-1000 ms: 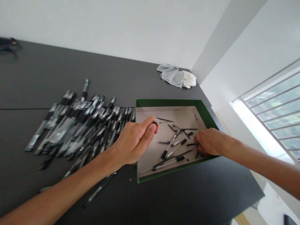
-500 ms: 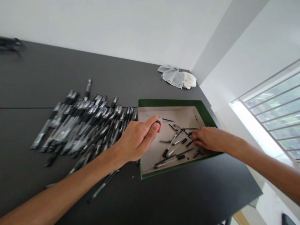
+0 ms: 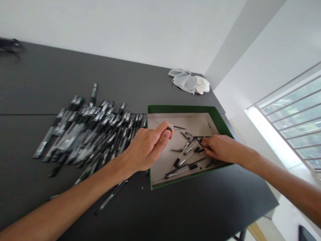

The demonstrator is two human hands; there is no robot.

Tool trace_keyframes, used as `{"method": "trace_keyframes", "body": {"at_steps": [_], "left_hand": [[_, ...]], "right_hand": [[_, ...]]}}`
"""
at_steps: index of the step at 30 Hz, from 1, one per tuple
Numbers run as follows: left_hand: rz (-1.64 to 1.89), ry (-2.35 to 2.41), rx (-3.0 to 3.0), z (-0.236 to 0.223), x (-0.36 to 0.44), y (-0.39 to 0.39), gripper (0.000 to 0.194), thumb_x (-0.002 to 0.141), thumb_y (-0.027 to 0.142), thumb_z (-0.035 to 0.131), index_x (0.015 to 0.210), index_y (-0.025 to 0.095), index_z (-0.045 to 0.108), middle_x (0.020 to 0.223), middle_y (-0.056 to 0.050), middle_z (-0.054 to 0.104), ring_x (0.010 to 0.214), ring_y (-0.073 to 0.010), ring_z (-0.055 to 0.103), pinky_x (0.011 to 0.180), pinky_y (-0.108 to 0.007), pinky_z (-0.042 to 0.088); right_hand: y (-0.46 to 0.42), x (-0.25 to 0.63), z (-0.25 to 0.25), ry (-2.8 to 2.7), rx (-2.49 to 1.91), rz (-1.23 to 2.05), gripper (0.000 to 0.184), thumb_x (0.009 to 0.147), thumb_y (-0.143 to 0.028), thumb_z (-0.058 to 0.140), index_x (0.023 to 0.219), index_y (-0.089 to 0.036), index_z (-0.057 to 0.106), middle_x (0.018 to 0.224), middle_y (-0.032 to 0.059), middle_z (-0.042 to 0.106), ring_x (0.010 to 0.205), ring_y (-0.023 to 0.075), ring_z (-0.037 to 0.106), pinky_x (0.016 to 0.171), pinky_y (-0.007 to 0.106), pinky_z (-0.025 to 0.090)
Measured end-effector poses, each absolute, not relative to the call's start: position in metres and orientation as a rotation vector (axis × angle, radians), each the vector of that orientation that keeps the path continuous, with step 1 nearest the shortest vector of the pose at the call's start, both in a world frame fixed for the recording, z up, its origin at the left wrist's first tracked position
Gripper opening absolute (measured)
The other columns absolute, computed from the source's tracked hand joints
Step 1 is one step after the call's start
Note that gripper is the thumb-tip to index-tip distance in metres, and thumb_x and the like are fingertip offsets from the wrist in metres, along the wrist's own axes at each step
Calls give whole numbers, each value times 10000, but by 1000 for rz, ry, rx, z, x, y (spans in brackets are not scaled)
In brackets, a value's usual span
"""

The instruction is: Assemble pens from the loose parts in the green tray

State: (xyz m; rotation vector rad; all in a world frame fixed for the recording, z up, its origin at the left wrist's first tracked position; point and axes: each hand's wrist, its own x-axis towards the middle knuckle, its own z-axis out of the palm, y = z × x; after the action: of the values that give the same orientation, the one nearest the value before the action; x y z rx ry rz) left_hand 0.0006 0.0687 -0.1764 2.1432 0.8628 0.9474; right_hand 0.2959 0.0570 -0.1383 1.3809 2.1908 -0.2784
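My left hand is closed in a fist over the left side of a green box. A short dark and clear end of a pen pokes out past its thumb and forefinger; the rest is hidden in the palm. Inside the box, my right hand reaches down among loose pen parts, its fingers bent together. What those fingers grip, if anything, I cannot make out. The parts are black caps, clear barrels and thin dark pieces. Left of the box lies a large pile of black and clear pens.
White gloves or cloth lie at the back right of the dark table. A blurred black object sits at the far left. White walls stand behind, and a barred window is on the right.
My right hand has shifted slightly left among the parts in the box. My left hand keeps its closed grip in nearly the same place.
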Motion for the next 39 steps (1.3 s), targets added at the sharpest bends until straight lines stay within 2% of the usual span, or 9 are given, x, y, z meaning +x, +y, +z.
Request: {"method": "trace_keyframes", "body": {"at_steps": [5,10,12,16,21,27,31,34,39], "left_hand": [[924,876,2159,-177,0,69,404,1107,448,253,902,207,503,575,61,507,482,-110,477,532,-249,371],[904,877,2171,-177,0,70,407,1108,443,239,913,204,505,584,61,509,491,-109,483,535,-240,372],[899,879,2174,-176,0,70,403,1107,442,241,911,204,501,584,61,507,492,-110,483,540,-240,376],[895,881,2189,-176,0,70,400,1107,437,242,908,204,500,581,61,501,494,-111,483,547,-240,380],[898,887,2198,-175,0,70,399,1107,430,244,911,201,505,573,63,492,489,-109,474,544,-234,379],[903,880,2212,-176,0,70,404,1105,430,237,909,200,505,570,60,500,489,-111,480,545,-230,374],[860,900,2265,-175,0,72,411,1099,445,258,891,202,517,551,58,513,475,-112,482,531,-227,351],[805,914,2329,-173,0,74,430,1093,478,293,902,201,561,552,52,539,484,-113,504,535,-224,340],[755,865,2434,-170,1,76,468,1087,531,329,1013,213,663,629,35,630,515,-113,538,533,-231,317]], "right_hand": [[58,304,-145,2269,1356,-345,342,1066,-303,344,948,-141,622,883,151,733,836,244,725,775,324,482],[60,312,-145,2489,1247,-789,200,1039,-194,371,981,-177,562,926,106,706,819,192,663,803,303,479],[59,311,-142,2481,1226,-834,171,1015,-162,404,961,-185,565,897,87,701,796,188,652,786,298,472],[59,307,-134,2434,1166,-700,138,992,-217,501,1019,-209,636,837,43,714,734,184,661,705,281,441],[62,300,-131,2401,1055,-611,155,976,-347,604,1028,-249,712,894,38,763,815,206,711,696,274,424],[58,292,-132,2418,1055,-351,127,937,-291,603,949,-213,703,782,50,748,674,192,676,615,281,340],[59,300,-120,2544,1102,-309,168,982,-296,527,969,-193,660,658,27,670,563,157,578,579,285,287],[60,314,-105,2728,1141,-361,276,1053,-316,437,859,-196,592,602,-9,570,519,123,481,565,280,275],[51,326,-78,3012,1256,-395,329,1055,-267,478,732,-219,432,564,-71,352,457,83,326,501,269,229]]}}
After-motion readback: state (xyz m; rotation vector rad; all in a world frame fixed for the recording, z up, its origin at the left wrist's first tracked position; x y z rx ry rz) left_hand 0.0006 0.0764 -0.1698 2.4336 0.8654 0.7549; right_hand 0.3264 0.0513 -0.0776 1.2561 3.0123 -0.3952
